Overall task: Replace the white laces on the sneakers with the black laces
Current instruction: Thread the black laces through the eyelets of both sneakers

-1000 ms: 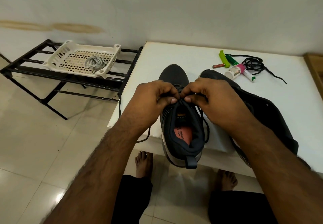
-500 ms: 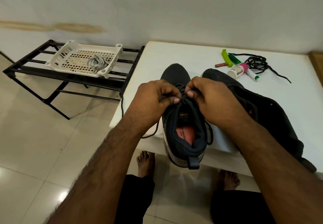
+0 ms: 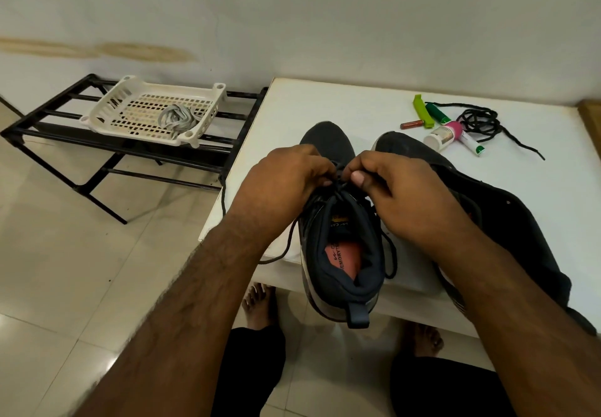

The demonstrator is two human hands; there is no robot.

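A dark sneaker (image 3: 341,254) stands on the white table (image 3: 325,104), heel toward me and jutting over the front edge. A black lace (image 3: 289,238) is threaded in it and its ends hang down both sides. My left hand (image 3: 286,186) and my right hand (image 3: 396,192) meet above the tongue, each pinching the black lace at the top eyelets. The second dark sneaker (image 3: 507,221) lies on its side under my right forearm. A loose black lace (image 3: 484,120) is coiled at the table's far right. White laces (image 3: 177,119) lie in a white basket (image 3: 107,107).
The basket rests on a black metal rack (image 3: 136,153) left of the table. A green clip (image 3: 421,111), a small red tube (image 3: 411,124), a white bottle with pink cap (image 3: 442,135) and a green-and-white tube (image 3: 471,143) lie near the loose lace. My bare feet stand on the tiled floor below.
Both hands stay pinched on the lace at the shoe's top; my right thumb has lifted and the fingers have shifted slightly. The head view has drifted a little.
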